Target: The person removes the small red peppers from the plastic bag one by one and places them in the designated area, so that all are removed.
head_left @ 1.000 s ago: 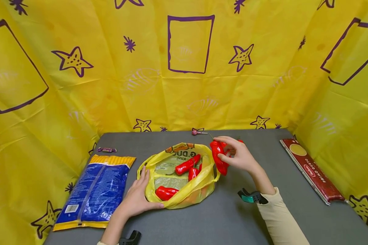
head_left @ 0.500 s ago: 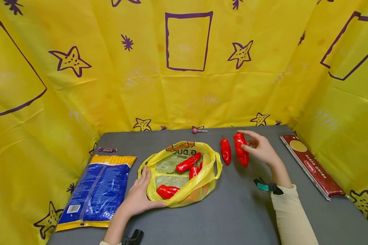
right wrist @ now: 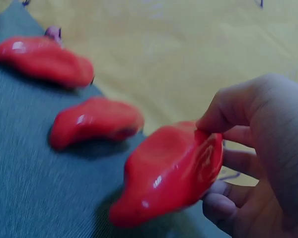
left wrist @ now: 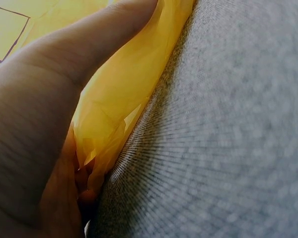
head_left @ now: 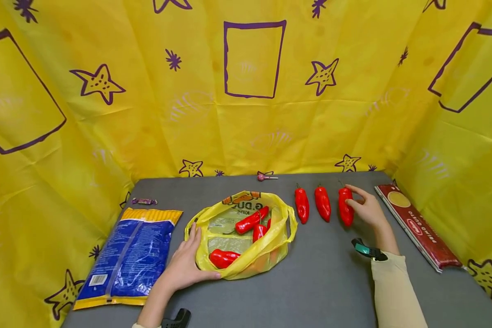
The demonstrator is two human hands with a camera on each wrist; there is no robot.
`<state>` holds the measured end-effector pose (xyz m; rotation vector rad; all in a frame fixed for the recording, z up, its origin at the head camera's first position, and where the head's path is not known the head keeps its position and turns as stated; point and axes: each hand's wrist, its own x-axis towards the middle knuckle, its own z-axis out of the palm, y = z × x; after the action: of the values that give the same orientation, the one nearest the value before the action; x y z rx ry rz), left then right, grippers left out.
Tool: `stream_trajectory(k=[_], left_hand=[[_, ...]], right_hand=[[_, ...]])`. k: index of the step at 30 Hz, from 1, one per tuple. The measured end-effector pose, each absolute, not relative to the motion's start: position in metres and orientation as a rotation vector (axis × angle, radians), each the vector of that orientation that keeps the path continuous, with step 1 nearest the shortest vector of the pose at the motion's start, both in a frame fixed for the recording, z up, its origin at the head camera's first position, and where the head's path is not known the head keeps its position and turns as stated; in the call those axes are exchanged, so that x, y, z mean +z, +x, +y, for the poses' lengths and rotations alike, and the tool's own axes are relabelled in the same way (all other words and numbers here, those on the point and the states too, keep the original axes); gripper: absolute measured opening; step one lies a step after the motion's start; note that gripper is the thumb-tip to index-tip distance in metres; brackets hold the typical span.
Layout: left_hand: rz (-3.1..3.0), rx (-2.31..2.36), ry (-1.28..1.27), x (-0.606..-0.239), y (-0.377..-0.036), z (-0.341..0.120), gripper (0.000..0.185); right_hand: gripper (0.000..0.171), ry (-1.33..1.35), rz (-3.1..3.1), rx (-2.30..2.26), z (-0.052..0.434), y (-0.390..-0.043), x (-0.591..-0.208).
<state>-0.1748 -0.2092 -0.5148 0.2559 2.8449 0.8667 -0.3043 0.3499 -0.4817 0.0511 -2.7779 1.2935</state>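
Pepper (head_left: 345, 206) is pinched in the right grip (head_left: 369, 210); lay it flat, parallel to the neighbouring peppers (head_left: 322, 204). Left grip (head_left: 186, 265), fingers extended, touches the bag (head_left: 266, 254).

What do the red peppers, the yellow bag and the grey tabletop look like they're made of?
Red peppers: glossy, with sharp highlights; real flesh or moulded plastic, I can't tell. Yellow bag: probably thin plastic film, translucent and creased. Grey tabletop: matt, possibly cloth-covered; the left wrist view shows fine ribbing.
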Motion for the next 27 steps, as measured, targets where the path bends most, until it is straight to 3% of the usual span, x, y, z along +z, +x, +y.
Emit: stream_trajectory(k=[8, 27], left_hand=[[2.83, 0.875, 0.249, -0.515, -0.173, -0.206, 0.149], [2.821, 0.869, 0.234, -0.512, -0.175, -0.208, 0.148]], right_hand=[[0.056, -0.001, -2.835, 1.296, 0.362, -0.315, -0.504], [0.057, 0.037, -2.951, 1.345, 0.367, -0.343, -0.499]])
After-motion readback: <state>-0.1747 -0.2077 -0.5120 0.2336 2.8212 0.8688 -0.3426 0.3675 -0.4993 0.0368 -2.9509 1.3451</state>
